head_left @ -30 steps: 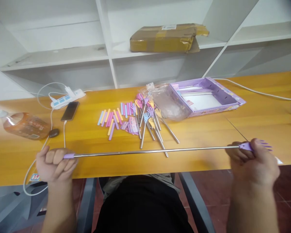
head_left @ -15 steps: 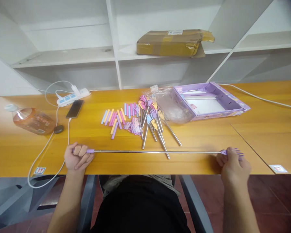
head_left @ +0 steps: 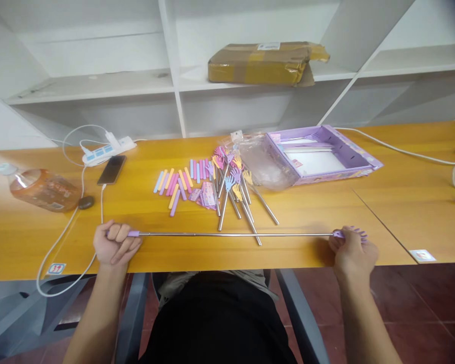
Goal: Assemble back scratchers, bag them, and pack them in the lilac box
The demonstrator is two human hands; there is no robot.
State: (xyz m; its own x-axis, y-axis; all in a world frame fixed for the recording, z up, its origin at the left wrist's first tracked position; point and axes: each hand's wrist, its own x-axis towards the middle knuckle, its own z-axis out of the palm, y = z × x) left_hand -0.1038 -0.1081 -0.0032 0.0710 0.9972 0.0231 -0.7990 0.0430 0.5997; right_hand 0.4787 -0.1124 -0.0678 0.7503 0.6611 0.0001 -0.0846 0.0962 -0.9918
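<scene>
Both my hands hold one extended rod (head_left: 235, 234) level over the table's (head_left: 326, 212) near edge.

My left hand (head_left: 114, 244) is fisted around the purple grip; my right hand (head_left: 352, 251) is curled over the purple claw end. The rod's middle crosses the tips of a pile of collapsed rods (head_left: 235, 194), beside loose grips (head_left: 176, 183).

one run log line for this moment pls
left hand: grips purple handle | right hand: grips claw head | telescopic back scratcher: extended, over table edge | scratcher pile: behind
</scene>
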